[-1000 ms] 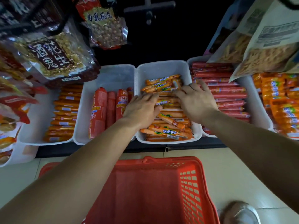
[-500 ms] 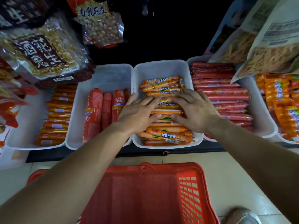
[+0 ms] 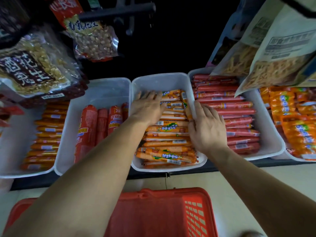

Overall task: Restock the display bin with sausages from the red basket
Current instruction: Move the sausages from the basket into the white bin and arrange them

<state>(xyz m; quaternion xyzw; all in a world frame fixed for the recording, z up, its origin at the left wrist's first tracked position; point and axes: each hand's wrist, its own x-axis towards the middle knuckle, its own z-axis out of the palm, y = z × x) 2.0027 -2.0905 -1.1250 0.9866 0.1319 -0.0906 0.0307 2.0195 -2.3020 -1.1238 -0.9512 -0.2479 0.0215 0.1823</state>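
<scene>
A white display bin in the middle of the shelf holds several orange sausages stacked crosswise. My left hand lies flat, palm down, on the sausages at the bin's far left. My right hand rests against the bin's right edge, fingers spread, touching the ends of the sausages. Neither hand grips anything. The red basket stands on the floor below the shelf; no sausages show in the visible part of its inside, and my forearms hide some of it.
Neighbouring white bins hold thick red sausages on the left, thin red sausages on the right, and orange packs at the far right. Bags of peanuts and snack bags hang overhead. A shoe tip shows at the bottom right.
My hands have moved apart over the sausages: the left slid to the far left of the bin, the right shifted to its right edge.
</scene>
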